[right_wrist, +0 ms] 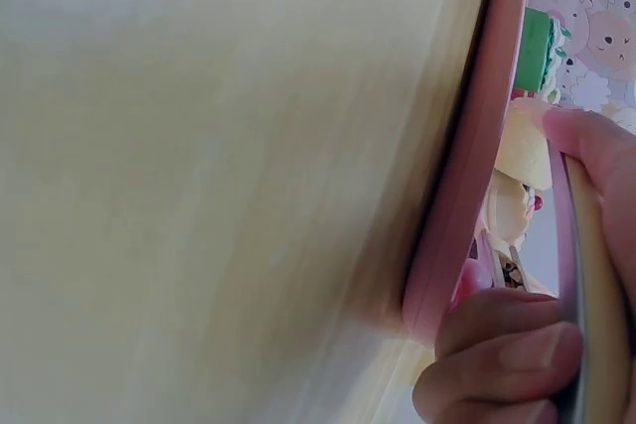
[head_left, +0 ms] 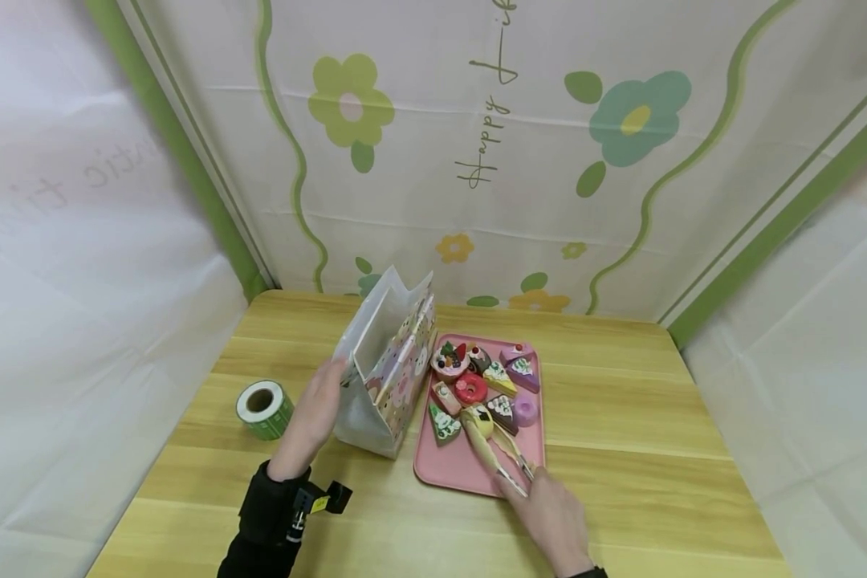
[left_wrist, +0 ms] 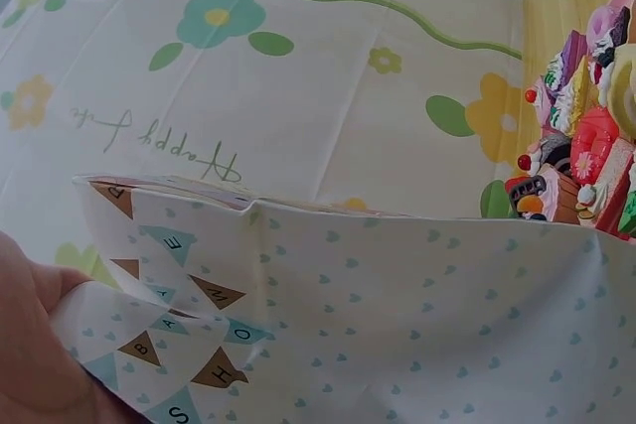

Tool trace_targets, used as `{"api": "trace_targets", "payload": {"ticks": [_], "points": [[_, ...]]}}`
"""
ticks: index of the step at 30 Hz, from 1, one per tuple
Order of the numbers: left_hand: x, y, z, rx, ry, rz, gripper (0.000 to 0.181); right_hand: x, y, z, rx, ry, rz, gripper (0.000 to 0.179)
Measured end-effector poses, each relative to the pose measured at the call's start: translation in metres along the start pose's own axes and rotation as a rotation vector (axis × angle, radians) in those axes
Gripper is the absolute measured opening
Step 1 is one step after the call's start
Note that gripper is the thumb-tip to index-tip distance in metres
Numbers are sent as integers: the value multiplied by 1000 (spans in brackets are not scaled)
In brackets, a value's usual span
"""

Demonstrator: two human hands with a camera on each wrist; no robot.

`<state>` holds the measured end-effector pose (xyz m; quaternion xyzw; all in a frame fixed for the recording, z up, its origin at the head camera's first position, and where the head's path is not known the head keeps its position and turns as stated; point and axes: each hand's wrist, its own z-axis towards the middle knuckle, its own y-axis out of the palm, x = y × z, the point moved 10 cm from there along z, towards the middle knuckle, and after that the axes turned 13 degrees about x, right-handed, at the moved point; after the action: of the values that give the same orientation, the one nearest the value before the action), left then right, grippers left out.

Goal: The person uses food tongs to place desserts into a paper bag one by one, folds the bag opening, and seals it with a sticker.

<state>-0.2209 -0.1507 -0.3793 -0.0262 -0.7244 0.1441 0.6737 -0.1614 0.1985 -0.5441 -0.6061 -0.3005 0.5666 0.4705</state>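
Note:
My left hand (head_left: 314,413) is at the near left rim of an upright, open-topped paper bag (head_left: 368,413) and holds its edge; in the left wrist view the bag's printed side (left_wrist: 417,315) hides part of the hand. My right hand (head_left: 552,518) grips a pair of tongs (head_left: 486,451), whose ends lie on either side of a yellow round toy cake (head_left: 481,419). This cake is at the near end of a group of toy cakes on a pink tray (head_left: 444,474). In the right wrist view, fingers (right_wrist: 497,350) curl round the tongs' handle.
A roll of green-and-white labels (head_left: 266,409) stands left of the bag. Among the toy cakes are a red doughnut (head_left: 471,388), a purple doughnut (head_left: 525,409) and several wedges. A printed curtain (head_left: 405,185) hangs along the back edge of the wooden table (head_left: 636,449).

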Motion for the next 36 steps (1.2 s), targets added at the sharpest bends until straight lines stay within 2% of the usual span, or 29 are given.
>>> {"api": "trace_targets", "payload": {"ticks": [5, 15, 22, 28, 36], "points": [[0, 1, 0, -2, -6, -4, 64, 2, 1, -1, -14, 34, 12, 69], [2, 0, -1, 6, -9, 10, 63, 1, -5, -1, -7, 51, 39, 82], [-1, 1, 1, 4, -8, 19, 65, 0, -7, 0, -21, 95, 73, 78], [-1, 0, 0, 6, -4, 16, 63, -7, -16, 2, -25, 86, 86, 77], [-1, -1, -1, 8, -10, 10, 64, -17, -35, 12, 8, 79, 105, 87]]}}
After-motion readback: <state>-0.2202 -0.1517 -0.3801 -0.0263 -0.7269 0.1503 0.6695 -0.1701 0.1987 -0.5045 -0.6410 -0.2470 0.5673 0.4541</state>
